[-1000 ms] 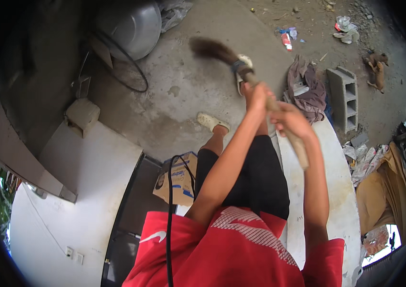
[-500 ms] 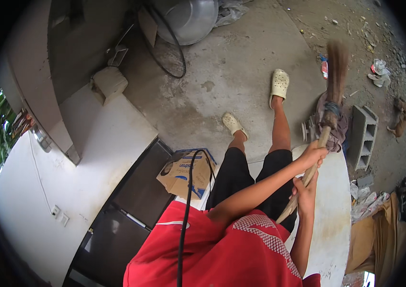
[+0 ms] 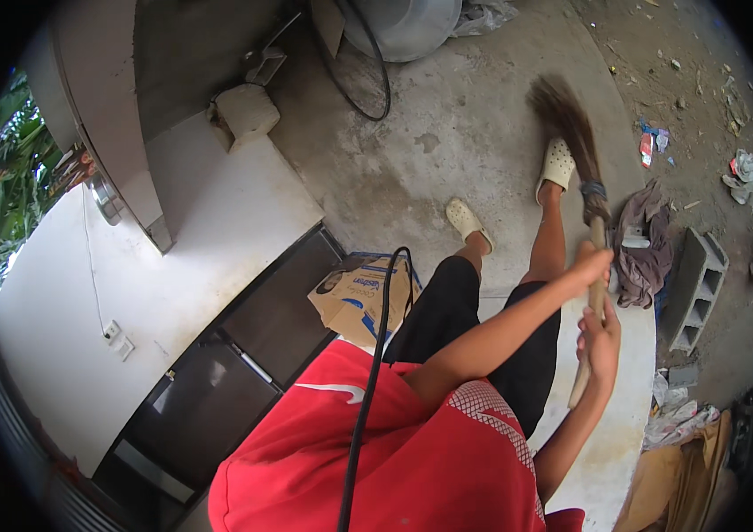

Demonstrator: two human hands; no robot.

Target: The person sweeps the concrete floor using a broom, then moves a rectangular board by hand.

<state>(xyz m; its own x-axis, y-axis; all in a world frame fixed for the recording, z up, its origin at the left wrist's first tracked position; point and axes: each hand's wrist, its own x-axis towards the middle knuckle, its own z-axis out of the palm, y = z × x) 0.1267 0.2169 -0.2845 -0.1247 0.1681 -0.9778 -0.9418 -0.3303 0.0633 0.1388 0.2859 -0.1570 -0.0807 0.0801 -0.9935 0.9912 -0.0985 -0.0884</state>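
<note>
My left hand and right hand grip the broom; its bristles are by my right shoe, near the concrete floor's dirt-side edge. Probably I am sweeping; the next stroke calls for firm hold.

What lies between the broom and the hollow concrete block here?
In the head view, a crumpled greyish-brown cloth lies between the broom and the hollow concrete block, with a small pale item showing against it.
</note>
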